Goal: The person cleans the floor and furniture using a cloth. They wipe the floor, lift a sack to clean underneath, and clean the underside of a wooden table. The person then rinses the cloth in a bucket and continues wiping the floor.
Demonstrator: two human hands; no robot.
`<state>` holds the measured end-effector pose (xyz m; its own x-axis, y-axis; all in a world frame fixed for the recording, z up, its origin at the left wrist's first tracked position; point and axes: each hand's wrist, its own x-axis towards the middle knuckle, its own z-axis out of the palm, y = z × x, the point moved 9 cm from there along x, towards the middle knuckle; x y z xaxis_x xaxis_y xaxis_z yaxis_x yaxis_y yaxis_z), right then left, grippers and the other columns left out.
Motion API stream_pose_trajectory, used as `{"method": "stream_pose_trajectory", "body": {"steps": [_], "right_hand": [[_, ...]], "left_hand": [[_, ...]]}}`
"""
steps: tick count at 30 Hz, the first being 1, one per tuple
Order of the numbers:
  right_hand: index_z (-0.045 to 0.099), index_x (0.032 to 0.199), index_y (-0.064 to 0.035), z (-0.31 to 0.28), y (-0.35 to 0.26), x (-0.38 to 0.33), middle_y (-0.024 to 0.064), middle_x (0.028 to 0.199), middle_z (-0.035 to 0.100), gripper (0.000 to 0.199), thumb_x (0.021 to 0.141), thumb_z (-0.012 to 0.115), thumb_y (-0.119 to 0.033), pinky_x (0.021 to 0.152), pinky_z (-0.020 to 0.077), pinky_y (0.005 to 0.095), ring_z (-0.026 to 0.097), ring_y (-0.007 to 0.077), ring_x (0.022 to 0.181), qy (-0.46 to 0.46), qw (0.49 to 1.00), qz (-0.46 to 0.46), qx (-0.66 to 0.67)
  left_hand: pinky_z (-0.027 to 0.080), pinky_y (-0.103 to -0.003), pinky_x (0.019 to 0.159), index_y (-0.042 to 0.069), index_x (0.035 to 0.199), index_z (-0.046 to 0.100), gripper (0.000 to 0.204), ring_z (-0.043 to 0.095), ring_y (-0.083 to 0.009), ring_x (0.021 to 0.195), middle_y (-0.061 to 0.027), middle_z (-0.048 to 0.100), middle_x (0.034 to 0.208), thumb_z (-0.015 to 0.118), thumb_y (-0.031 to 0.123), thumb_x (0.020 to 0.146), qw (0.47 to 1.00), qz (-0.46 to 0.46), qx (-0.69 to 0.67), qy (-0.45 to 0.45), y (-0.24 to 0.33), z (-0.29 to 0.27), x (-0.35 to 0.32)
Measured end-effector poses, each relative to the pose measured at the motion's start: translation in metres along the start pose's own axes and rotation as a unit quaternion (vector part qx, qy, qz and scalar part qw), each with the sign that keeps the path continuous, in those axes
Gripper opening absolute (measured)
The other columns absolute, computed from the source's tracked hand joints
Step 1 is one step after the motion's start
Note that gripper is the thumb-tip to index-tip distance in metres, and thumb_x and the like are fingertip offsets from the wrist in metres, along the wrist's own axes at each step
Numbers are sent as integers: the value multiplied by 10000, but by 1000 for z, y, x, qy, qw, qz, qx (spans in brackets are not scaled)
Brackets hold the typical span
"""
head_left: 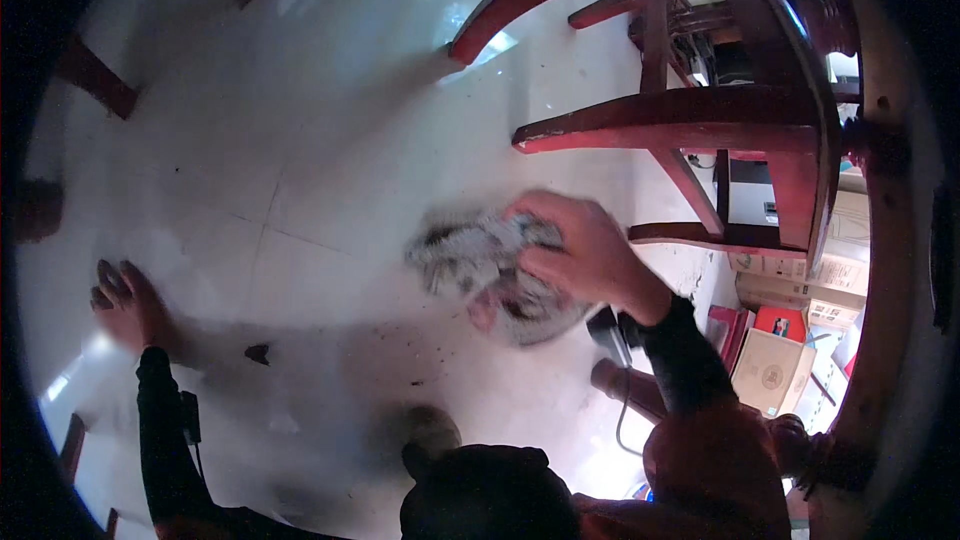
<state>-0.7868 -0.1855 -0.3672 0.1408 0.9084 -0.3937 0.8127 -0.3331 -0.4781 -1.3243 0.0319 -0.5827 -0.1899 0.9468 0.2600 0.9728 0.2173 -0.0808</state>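
A crumpled grey-and-white cleaning rag (465, 250), blurred by motion, lies on the pale tiled floor (330, 160) near the middle of the view. My right hand (590, 250) presses on it from the right, fingers closed over its bunched cloth. Part of the rag is hidden beneath my palm. Far to the left, my left hand (130, 308) rests on the floor with its fingers stretched out and nothing in it. A small dark scrap (258, 353) sits on the floor between my hands. Tiny dark crumbs (418, 381) are scattered below the rag.
A reddish wooden chair (670, 120) lies within view at the right, its legs reaching toward the rag. More dark wooden legs (100, 78) stand at the upper left. Cardboard boxes (773, 370) are stacked at the far right. A cable (625, 410) hangs from my right wrist.
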Motion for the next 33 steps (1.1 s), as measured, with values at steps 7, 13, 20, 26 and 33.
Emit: {"method": "stream_pose_trajectory", "body": {"steps": [7, 13, 20, 26, 33], "right_hand": [[635, 1101, 26, 0, 169, -120, 74, 1073, 658, 270, 862, 569, -81, 881, 503, 305, 620, 164, 993, 258, 878, 153, 374], [591, 1230, -39, -46, 288, -91, 86, 1196, 630, 356, 988, 479, -275, 948, 496, 361, 606, 210, 1096, 439, 805, 81, 391], [577, 1268, -46, -106, 354, 28, 102, 1229, 626, 405, 990, 489, -327, 993, 477, 400, 588, 241, 1139, 430, 900, 72, -8], [584, 1255, -13, -86, 390, 37, 139, 1216, 634, 422, 973, 497, -314, 968, 484, 430, 599, 276, 1108, 370, 915, 114, -111], [586, 1248, 20, -58, 380, -45, 172, 1206, 641, 441, 957, 487, -295, 949, 493, 455, 611, 308, 1082, 339, 930, 125, -73]], "left_hand": [[217, -537, 1138, 289, 1515, 360, 627, 295, -336, 1434, -168, 346, 1533, 364, 618, 981, 998, -42, -49, -25, 12, -6, -1], [215, -533, 1141, 311, 1511, 365, 611, 297, -322, 1437, -154, 340, 1542, 371, 614, 981, 998, -53, -40, -18, -2, -8, -2], [230, -529, 1138, 314, 1520, 353, 625, 322, -330, 1425, -154, 353, 1538, 369, 624, 978, 999, -27, -41, -18, -4, -8, -5], [247, -539, 1129, 310, 1508, 384, 609, 348, -304, 1417, -104, 381, 1538, 381, 610, 978, 998, -34, -47, -4, -11, 4, 2], [314, -473, 1124, 273, 1508, 382, 567, 406, -279, 1366, 0, 429, 1521, 371, 560, 1018, 1000, -14, 20, -4, -7, 20, -6]]}}
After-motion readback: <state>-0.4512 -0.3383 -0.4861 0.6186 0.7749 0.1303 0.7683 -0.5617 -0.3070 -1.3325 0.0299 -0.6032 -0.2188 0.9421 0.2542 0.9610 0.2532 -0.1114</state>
